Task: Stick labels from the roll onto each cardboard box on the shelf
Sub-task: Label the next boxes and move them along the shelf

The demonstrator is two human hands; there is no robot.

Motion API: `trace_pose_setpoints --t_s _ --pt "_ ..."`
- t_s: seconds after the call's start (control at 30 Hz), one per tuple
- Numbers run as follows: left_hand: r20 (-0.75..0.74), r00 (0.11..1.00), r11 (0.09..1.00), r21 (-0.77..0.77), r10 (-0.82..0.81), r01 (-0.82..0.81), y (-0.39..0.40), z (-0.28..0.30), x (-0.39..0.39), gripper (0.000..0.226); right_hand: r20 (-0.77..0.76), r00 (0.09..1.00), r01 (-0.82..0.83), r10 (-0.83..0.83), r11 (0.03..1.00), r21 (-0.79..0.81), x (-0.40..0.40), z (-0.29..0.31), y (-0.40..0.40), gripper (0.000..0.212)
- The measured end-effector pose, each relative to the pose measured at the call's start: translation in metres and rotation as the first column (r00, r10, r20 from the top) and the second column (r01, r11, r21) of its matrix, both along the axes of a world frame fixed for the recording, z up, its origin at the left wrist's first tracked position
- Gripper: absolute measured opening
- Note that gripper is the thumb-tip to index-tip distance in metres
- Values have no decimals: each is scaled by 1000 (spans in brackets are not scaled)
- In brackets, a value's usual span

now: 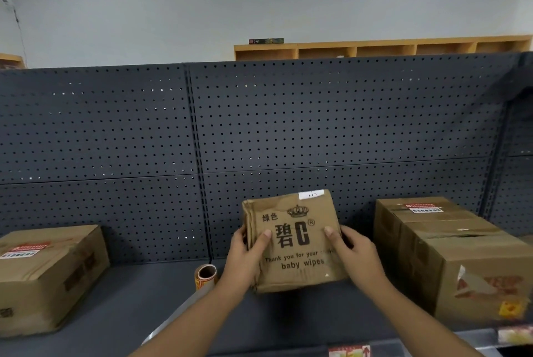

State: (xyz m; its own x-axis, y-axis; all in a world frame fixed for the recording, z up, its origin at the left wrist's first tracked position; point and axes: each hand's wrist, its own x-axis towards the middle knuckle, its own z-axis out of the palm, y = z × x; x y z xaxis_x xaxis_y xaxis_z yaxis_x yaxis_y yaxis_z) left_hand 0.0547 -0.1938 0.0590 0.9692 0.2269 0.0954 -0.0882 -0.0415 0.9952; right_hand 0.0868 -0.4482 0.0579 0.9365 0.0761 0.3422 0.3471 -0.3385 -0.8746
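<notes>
We held the small box [294,241] with both hands above the dark shelf [121,299], in the middle, in front of the pegboard [115,131]. Our left hand [248,255] gripped its left edge, with the thumb [264,237] lying on the printed face and the other fingers curled behind, where we could not see them. Our right hand [353,252] gripped the right edge in the same way, its thumb [331,232] on the front. The face of the box was tilted toward us and showed a crown, big characters and the words "baby wipes". A white sticker [311,194] sat at its top edge. The label roll [206,276] stood on the shelf just beside our left wrist, apart from the box. 2 other boxes rested on the shelf: the left box [49,276] and the right box [450,255], each with a red and white label [24,250] on top. Behind the pegboard, wooden cubbies [375,49] ran along the wall.
</notes>
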Motion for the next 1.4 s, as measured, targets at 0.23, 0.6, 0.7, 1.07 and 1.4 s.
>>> trace_pose_setpoints --t_s 0.23,0.6,0.7,1.07,1.4 --pt "-280 946 980 -153 -163 124 8 23 30 42 -155 984 88 -93 995 -42 18 17 11 30" --pt "-262 955 980 -174 -137 93 17 27 46 41 -305 949 111 -81 990 82 26 22 31 19" --pt "-247 966 994 -94 -78 56 18 18 48 27 -291 955 81 -60 995 59 28 20 36 22" --pt "-167 985 995 93 37 -21 24 12 52 35 -291 954 85 -79 996 9 31 24 42 30" --pt "-88 985 943 312 147 -113 49 9 25 43 115 932 358 -344 925 -131 14 27 49 25"
